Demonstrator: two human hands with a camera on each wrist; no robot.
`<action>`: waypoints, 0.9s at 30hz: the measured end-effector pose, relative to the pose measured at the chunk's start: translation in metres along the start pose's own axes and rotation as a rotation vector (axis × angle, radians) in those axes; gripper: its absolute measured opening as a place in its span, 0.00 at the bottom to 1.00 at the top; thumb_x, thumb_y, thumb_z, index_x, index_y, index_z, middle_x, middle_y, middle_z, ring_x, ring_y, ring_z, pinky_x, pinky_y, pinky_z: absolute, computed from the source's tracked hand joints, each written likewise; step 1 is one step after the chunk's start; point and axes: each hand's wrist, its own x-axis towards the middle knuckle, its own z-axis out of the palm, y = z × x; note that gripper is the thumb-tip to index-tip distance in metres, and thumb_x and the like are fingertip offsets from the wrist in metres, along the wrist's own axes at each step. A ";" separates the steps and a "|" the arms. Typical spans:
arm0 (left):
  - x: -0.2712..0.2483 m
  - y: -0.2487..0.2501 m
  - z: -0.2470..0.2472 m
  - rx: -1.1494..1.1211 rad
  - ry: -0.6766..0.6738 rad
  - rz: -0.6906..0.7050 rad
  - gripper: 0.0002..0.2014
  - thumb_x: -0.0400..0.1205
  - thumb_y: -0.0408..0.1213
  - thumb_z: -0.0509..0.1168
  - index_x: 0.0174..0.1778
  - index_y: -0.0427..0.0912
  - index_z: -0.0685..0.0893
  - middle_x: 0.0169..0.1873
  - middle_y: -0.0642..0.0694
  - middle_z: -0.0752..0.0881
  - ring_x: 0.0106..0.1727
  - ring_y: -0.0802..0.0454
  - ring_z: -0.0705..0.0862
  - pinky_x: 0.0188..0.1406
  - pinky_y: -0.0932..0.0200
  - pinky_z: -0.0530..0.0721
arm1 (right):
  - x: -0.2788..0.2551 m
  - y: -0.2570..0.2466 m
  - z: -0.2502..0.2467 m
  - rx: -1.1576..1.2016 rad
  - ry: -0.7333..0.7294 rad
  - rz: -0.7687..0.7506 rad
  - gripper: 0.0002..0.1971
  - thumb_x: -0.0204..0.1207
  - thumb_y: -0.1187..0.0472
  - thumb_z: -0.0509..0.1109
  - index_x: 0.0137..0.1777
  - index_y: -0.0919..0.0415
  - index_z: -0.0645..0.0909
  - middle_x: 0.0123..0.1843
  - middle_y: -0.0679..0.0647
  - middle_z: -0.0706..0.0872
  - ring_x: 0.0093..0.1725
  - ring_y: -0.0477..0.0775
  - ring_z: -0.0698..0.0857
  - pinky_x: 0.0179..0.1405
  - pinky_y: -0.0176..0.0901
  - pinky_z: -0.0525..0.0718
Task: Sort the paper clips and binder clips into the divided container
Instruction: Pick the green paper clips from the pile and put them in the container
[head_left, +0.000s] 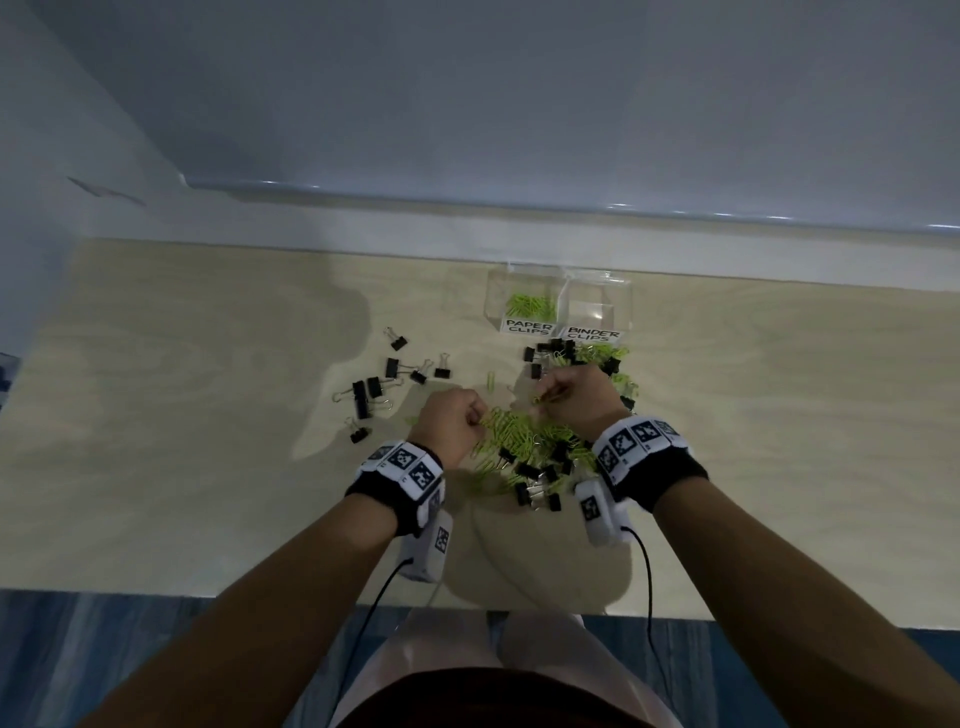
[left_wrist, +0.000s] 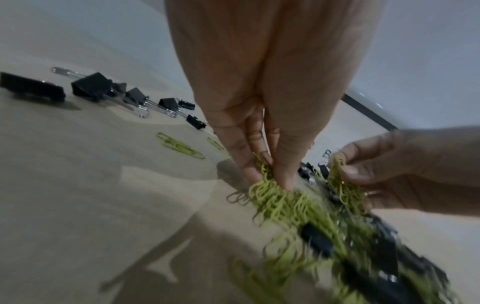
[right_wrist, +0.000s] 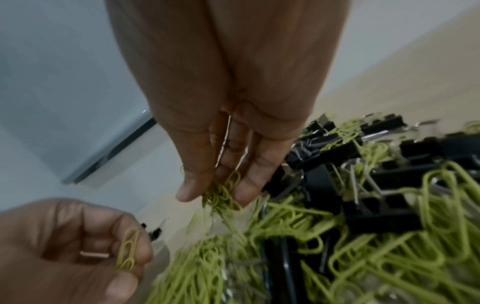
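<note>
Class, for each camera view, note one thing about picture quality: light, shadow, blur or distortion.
Head view: dim, with soft arm shadows on the table and straight edges bowed. Left wrist view: the mixed pile is smeared at the near edge, binder clips farther off sharper. Right wrist view: soft, the right hand stretched by the wide lens.

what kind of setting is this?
Probably a desk or worktable against a wall: pale wood tabletop, loose office clips, and a clear divided container labelled for paper and binder clips.

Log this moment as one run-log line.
left hand: pinches green paper clips | right hand: pinches paper clips | paper-clip compartment: partly filled | binder-clip compartment: empty
</note>
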 end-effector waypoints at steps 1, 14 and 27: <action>0.002 0.003 -0.005 -0.022 0.001 0.008 0.08 0.73 0.29 0.73 0.47 0.38 0.86 0.45 0.42 0.87 0.45 0.51 0.84 0.47 0.63 0.81 | -0.001 -0.001 -0.004 0.084 0.012 0.014 0.09 0.61 0.70 0.81 0.33 0.57 0.85 0.35 0.54 0.88 0.35 0.51 0.86 0.42 0.47 0.87; 0.097 0.101 -0.049 -0.062 0.243 0.183 0.05 0.71 0.28 0.73 0.42 0.37 0.87 0.40 0.42 0.90 0.39 0.50 0.85 0.45 0.57 0.85 | 0.046 -0.075 -0.059 0.422 0.321 -0.122 0.08 0.65 0.70 0.79 0.37 0.58 0.86 0.41 0.55 0.90 0.43 0.58 0.90 0.44 0.51 0.90; 0.026 0.027 -0.051 0.104 0.057 0.225 0.19 0.76 0.32 0.70 0.63 0.43 0.81 0.58 0.45 0.82 0.57 0.51 0.81 0.61 0.52 0.81 | 0.012 -0.039 -0.021 -0.195 0.137 -0.270 0.11 0.75 0.71 0.67 0.53 0.58 0.85 0.51 0.51 0.87 0.46 0.46 0.86 0.47 0.32 0.85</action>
